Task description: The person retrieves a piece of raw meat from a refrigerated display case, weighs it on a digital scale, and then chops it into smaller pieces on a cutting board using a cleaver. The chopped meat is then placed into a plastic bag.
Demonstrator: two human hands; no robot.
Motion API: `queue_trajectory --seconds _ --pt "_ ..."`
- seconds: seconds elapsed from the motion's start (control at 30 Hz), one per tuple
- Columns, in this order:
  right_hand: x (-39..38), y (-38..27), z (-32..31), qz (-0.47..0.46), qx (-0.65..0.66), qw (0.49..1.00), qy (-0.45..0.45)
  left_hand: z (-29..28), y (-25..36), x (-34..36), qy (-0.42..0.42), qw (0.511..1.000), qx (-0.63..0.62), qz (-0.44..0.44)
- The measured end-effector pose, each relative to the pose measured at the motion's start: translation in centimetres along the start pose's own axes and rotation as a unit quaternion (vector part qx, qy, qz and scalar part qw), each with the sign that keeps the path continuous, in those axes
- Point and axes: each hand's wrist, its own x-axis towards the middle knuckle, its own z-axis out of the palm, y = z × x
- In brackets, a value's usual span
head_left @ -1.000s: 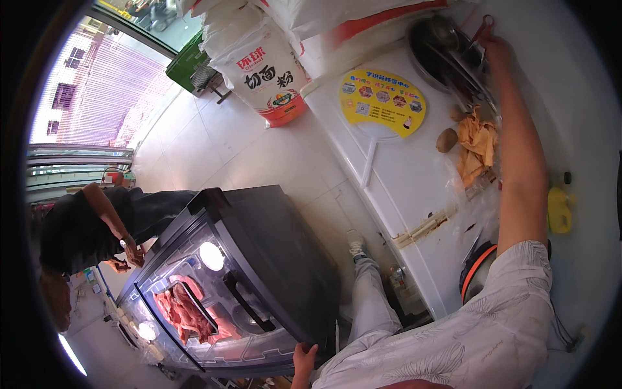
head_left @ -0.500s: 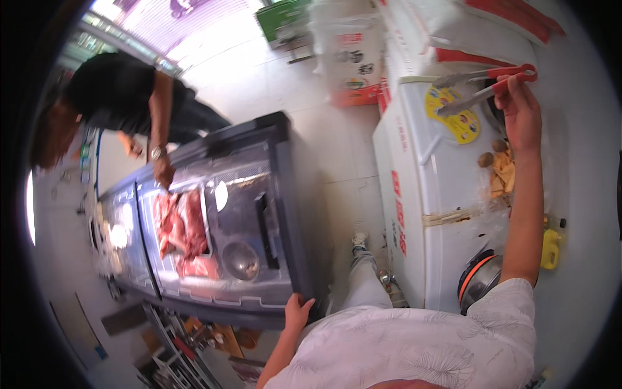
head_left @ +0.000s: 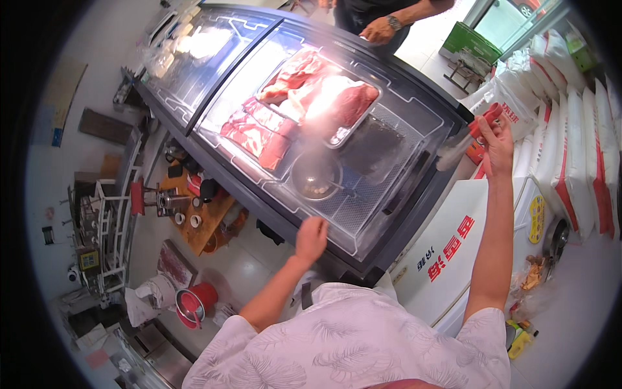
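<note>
My right hand [head_left: 497,152] is closed around the red handles of metal tongs [head_left: 481,124]. Their blurred metal ends hang down beside the corner of the dark-framed, glass-topped display case [head_left: 447,97]. At the near edge of the case, my left hand [head_left: 312,238] is curled closed against the rim; what its fingers grip, if anything, I cannot make out. Under the glass lie a tray of raw meat [head_left: 353,104], a flat slab of raw meat [head_left: 259,135] and a round metal bowl [head_left: 315,175]. Glare whitens part of the meat.
Across the case stands another person, one hand [head_left: 379,30] by its far edge. To my right are a white chest freezer [head_left: 447,253] and stacked white sacks [head_left: 570,149]. A red bucket [head_left: 206,297] and a wooden board with cups [head_left: 201,223] are at the left.
My view has turned toward the display case. The tongs have moved from above the white freezer to the case's corner. My left hand has moved along the near rim.
</note>
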Motion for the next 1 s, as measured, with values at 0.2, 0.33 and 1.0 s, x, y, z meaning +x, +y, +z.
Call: queue_trajectory --seconds 0.2,0.33,1.0 --pt "0.7 4.5 7.9 0.052 -0.063 0.997 -0.004 -7.9 -11.1 5.6 0.139 0.984 0.103 0.035" --pt "-0.1 6.7 11.0 0.122 -0.041 0.987 0.096 -9.3 -14.0 8.0 0.140 0.979 0.139 0.051" --pt "-3.3 14.3 16.0 0.324 0.219 0.920 0.027 -9.1 -13.9 8.4 0.133 0.973 0.190 0.007"
